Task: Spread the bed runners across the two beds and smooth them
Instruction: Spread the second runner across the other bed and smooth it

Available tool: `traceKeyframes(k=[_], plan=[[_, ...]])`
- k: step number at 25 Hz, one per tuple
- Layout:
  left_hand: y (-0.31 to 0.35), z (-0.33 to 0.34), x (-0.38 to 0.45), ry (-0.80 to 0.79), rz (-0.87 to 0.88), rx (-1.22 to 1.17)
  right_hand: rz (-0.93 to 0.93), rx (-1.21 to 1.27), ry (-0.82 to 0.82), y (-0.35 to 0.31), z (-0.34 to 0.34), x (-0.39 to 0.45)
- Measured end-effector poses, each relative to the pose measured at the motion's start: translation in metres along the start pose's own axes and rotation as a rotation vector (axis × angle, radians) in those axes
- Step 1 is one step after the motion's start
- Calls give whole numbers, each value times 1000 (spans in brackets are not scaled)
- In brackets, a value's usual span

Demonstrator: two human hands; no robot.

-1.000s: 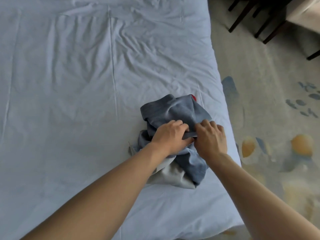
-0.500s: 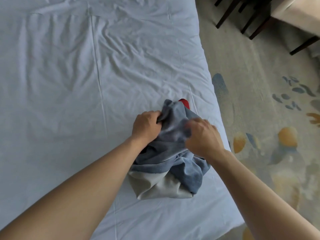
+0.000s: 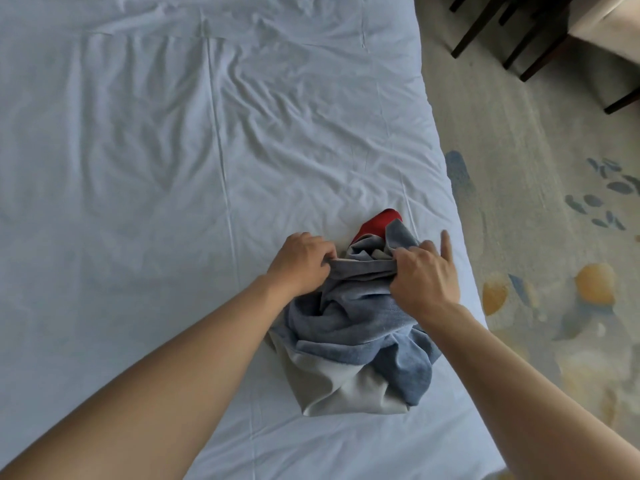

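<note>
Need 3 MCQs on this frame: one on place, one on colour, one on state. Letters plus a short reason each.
1. Where on the bed does the bed runner lie?
A. near its right edge
B. at its far left
C. on the floor

2. What colour shows at the bundle's far end?
A. green
B. red
C. yellow

3. What state is the runner in?
A. spread flat
B. folded neatly
C. bunched up

Answers:
1 A: the bundle sits close to the edge beside the carpet.
2 B: a red patch sticks out there.
3 C: it is a crumpled heap; left hand and right hand grip one edge between them.
</note>
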State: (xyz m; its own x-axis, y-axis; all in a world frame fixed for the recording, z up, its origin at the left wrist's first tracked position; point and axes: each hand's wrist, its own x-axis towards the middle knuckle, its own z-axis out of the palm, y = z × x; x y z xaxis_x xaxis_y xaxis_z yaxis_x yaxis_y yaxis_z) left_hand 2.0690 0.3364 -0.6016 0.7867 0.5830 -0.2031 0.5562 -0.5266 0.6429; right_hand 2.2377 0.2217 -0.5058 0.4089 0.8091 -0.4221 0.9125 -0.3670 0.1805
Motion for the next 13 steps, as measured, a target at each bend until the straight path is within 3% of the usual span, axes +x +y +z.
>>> traceKeyframes(k=[2, 5, 8, 13], plan=[[8, 2, 2, 63, -20, -71, -33, -26, 0, -3, 4, -7], [17, -12, -4, 178, 69, -48, -245, 71, 158, -38, 4, -5], [2, -42, -26, 253, 118, 26, -256, 199, 267, -79, -2, 6], [-34, -92, -60, 341, -64, -2, -280, 305, 388, -133, -33, 24]])
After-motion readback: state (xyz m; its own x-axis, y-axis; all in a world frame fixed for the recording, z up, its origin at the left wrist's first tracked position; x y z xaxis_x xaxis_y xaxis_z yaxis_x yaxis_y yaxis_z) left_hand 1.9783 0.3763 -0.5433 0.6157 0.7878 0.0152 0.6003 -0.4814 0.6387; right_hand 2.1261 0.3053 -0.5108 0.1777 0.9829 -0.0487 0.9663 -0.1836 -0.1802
